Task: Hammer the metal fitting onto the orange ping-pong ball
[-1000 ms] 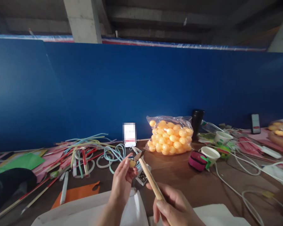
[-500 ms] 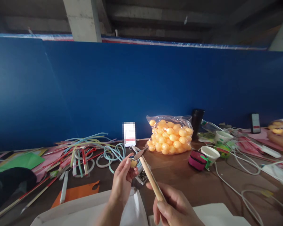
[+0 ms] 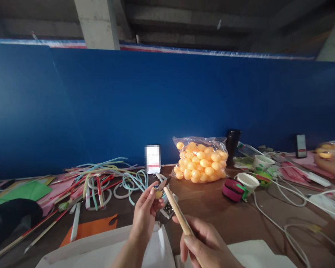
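My left hand (image 3: 145, 208) pinches a small round thing (image 3: 158, 192), gold-coloured in the middle with a dark edge, between thumb and fingers; its kind I cannot make out. My right hand (image 3: 202, 240) is wrapped round the wooden handle of a hammer (image 3: 180, 216), which slants up and to the left. Its pointed metal head lies right at the round thing, though I cannot tell whether they touch. Partly behind the handle is a small open box (image 3: 167, 211) of tiny dark metallic pieces.
A clear bag of orange balls (image 3: 199, 163) stands beyond my hands, with a lit phone (image 3: 153, 160) to its left. Bendy tubes (image 3: 135, 182) lie left. Paper cups (image 3: 248, 182), a purple pouch (image 3: 233, 190) and white cables (image 3: 270, 219) are right. Another person's hand (image 3: 331, 165) shows far right.
The hammer and my right hand have shifted very slightly left. My left hand keeps its pinch on the small round thing in nearly the same place.
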A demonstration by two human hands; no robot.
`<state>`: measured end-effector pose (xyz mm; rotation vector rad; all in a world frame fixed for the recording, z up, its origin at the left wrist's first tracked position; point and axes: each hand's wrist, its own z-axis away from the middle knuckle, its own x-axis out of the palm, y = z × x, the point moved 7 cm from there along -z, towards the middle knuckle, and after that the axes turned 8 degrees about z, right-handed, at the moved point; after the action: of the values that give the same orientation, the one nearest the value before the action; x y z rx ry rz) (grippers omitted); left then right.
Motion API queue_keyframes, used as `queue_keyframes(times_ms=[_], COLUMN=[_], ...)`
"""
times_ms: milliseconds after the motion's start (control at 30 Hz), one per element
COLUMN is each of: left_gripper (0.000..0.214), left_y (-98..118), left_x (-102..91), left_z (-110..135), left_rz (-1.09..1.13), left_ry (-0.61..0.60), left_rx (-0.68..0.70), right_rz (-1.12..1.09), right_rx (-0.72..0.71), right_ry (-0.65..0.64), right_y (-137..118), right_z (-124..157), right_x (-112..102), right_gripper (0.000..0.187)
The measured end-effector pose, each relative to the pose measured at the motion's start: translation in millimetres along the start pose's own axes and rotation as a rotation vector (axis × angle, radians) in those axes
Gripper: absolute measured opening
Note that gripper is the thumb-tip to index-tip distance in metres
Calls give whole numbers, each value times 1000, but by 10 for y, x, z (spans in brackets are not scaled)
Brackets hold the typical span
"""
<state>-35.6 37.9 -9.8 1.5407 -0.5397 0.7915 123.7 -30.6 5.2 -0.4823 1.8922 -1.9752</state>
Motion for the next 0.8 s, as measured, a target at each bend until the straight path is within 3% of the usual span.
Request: queue_keyframes(times_ms=[533,800], left_gripper=[45,47], left_y=[-8,19], left_x=[6,24], left_z=[10,42], left_rz=[-12,-11], left_ry=[-4,15], left_rx=[-1,0], right_rz=[33,-21], right_rx=[40,-40], right_ry=[-21,15], right_y=[7,-11], right_z=[0,-6], right_x=[12,-52], right_gripper=[67,64])
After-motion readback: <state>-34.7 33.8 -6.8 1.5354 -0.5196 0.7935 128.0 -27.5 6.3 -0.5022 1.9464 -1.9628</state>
